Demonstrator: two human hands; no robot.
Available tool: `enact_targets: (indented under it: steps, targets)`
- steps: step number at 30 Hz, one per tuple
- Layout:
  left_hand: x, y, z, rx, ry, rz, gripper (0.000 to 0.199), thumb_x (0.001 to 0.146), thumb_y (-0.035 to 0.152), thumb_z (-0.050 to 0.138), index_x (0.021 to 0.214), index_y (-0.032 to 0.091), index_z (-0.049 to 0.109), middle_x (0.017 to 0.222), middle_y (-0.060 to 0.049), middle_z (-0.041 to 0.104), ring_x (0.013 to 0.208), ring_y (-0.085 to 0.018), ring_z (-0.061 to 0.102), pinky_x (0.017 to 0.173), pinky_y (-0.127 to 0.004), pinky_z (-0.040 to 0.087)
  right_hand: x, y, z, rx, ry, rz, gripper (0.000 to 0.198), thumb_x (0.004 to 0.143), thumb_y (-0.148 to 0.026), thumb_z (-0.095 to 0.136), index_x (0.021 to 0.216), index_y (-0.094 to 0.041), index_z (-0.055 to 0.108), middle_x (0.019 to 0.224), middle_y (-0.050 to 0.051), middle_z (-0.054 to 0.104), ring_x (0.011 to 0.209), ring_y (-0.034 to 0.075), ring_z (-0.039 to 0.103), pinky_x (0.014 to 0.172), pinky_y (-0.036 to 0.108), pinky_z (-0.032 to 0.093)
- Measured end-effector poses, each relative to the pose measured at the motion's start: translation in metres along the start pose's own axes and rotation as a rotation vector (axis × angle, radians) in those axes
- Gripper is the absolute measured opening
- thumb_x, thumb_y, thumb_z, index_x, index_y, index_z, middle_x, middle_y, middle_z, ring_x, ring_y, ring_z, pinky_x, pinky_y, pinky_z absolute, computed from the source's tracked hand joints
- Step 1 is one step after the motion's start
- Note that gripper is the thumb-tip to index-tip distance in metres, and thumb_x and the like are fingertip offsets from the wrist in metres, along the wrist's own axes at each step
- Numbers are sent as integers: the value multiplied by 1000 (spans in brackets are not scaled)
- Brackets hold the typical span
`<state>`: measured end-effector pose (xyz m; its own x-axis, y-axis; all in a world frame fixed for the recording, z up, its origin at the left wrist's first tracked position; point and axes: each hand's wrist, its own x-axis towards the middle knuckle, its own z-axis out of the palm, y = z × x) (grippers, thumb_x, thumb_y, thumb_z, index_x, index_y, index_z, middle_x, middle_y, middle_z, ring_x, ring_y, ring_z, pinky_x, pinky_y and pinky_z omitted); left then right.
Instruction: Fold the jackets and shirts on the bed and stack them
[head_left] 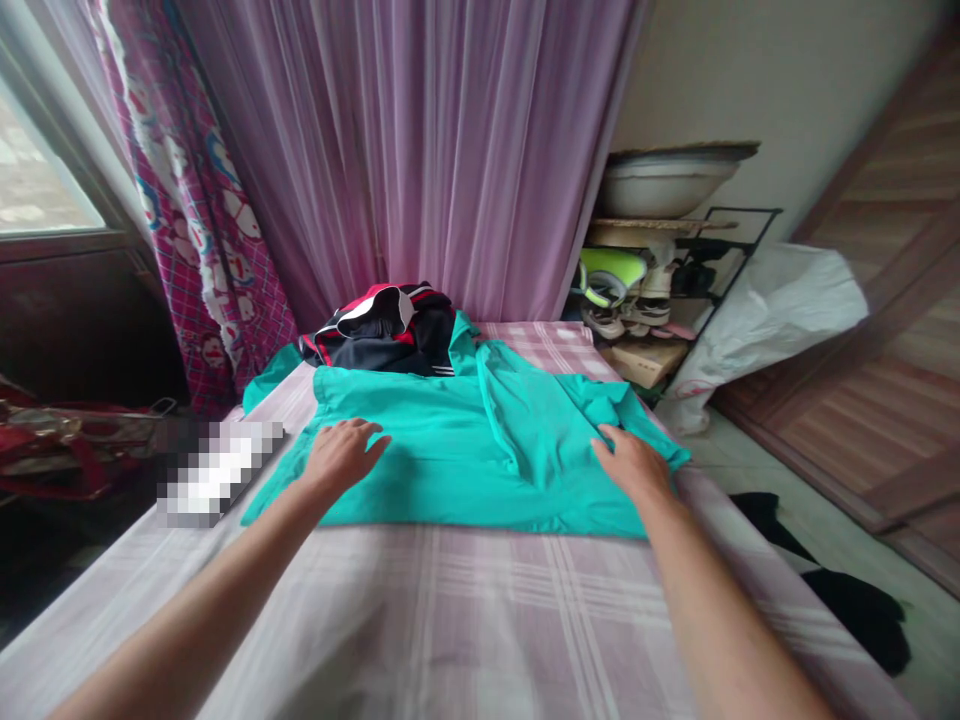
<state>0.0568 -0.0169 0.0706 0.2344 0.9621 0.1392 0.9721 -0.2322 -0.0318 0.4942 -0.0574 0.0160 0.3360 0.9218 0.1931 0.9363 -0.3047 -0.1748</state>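
A teal garment with a sleeve [435,450] lies spread flat across the checked cloth, one sleeve folded diagonally over its right half. Over its left part is my left hand [343,452], palm down, thumb apart from the fingers and nothing held. My right hand [631,462] is at the garment's right side, beside the bunched fabric, with fingers apart. Whether either palm presses on the cloth is hard to tell. Behind the teal garment sits a heap of dark navy, red and white clothing [375,330], with more teal fabric around it.
The pink-and-white checked cloth [480,620] covers the surface under the garment. A pixelated object [221,475] lies at its left edge. Purple curtains [420,150] hang behind. At the right stand a shoe rack [637,230] with a basin and a white bag [780,310]; dark items [855,610] lie on the floor.
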Motion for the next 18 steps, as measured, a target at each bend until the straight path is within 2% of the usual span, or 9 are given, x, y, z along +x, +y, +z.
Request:
enact_targets:
  steps: [5, 10, 13, 18]
  targets:
    - [65, 56, -10, -28, -23, 82, 46, 96, 50, 40, 124, 26, 66, 125, -7, 70, 116, -29, 64, 95, -40, 47, 1, 9, 20, 14, 79, -29, 42, 95, -37, 46, 125, -17, 66, 120, 13, 70, 107, 26, 64, 87, 34, 46]
    - [128, 114, -4, -89, -45, 76, 47, 96, 51, 40, 131, 27, 61, 130, -7, 68, 119, -27, 62, 96, -38, 47, -4, 3, 20, -6, 139, -31, 30, 95, -34, 49, 109, -20, 71, 113, 9, 72, 100, 23, 64, 86, 32, 44]
    - [157, 135, 5, -84, -47, 28, 51, 94, 55, 40, 131, 24, 59, 127, -12, 68, 121, -31, 60, 99, -43, 45, -5, 1, 20, -1, 160, -31, 28, 95, -34, 49, 103, -20, 72, 107, 9, 73, 96, 24, 63, 83, 33, 43]
    - [195, 150, 23, -115, -78, -60, 57, 91, 62, 40, 126, 22, 61, 122, -15, 71, 118, -34, 62, 99, -48, 44, -4, 4, 25, 9, 204, -45, 32, 96, -36, 45, 102, -20, 72, 104, 10, 73, 93, 25, 62, 80, 34, 41]
